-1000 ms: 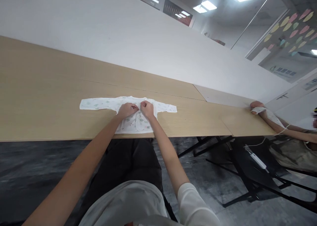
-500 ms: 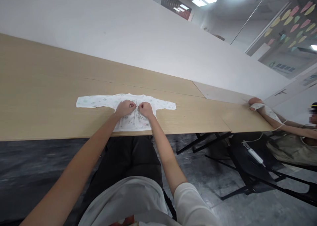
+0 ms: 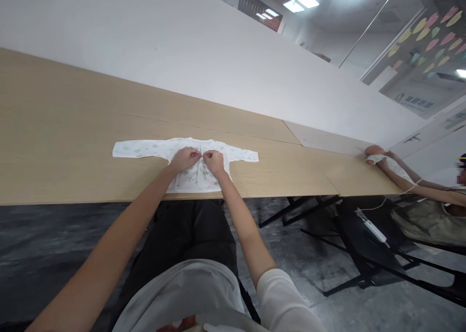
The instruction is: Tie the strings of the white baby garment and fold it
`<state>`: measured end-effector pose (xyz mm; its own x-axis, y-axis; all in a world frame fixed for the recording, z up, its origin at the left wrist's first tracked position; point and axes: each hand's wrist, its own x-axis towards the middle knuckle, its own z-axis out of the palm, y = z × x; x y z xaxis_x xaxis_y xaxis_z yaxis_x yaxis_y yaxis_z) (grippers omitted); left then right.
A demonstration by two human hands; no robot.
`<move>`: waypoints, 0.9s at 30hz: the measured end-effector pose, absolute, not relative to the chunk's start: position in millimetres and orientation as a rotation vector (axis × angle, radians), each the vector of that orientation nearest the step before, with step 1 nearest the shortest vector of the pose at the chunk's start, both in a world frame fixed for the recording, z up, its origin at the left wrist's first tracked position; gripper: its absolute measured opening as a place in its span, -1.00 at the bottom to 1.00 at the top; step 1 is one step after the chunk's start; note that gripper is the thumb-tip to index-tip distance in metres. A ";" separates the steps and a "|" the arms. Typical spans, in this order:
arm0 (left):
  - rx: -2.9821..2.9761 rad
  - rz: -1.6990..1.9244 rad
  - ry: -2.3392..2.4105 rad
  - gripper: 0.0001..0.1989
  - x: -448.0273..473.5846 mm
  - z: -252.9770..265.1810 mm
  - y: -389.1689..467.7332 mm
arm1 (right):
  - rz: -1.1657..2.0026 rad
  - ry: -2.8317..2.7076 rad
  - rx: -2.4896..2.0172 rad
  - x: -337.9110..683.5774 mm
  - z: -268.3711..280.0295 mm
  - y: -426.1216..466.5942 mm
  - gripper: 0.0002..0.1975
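The white patterned shirt (image 3: 188, 180) is lying spread on the worktop (image 3: 73, 138), its sleeves (image 3: 136, 149) stretching out to both sides and its lower hem (image 3: 196, 191) lying just short of the near edge. The left hand (image 3: 184, 157) and the right hand (image 3: 214, 160) are facing each other over the upper front, nearly touching. Each grip is pinching thumb to finger, apparently on cloth at the front overlap—the fingers are hiding exactly how much. Slippage is posing the first risk: if either pinch is taking only a thin fold, the cloth is liable to be escaping under tension. Misalignment is posing the second: if one hand is pulling harder, the front panels are probably shifting unevenly and puckering. Dragging is posing the third—the sleeves are lying unweighted, so a tug toward the body could be carrying the hem over the edge and skewing the whole garment.
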<state>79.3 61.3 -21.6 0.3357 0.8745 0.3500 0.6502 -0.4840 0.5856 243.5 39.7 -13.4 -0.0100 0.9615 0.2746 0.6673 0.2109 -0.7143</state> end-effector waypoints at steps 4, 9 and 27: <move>2.249 0.914 1.321 -0.56 78.1 -21.8 61.2 | 0.532 -1.705 -1.486 242.7 -13.0 39.4 -0.79; 2.248 0.933 1.308 -0.51 77.9 -23.4 61.8 | 0.532 -1.689 -1.467 240.4 -13.0 37.3 -0.74; 2.273 0.736 1.184 -0.62 65.3 -16.5 49.6 | 0.584 -1.521 -1.551 249.6 -4.2 38.3 -0.72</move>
<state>65.3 49.6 -16.5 0.4835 0.8414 0.2411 0.5891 -0.5166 0.6214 249.6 38.3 -4.2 0.1465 0.9610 0.2346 0.5566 0.1160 -0.8226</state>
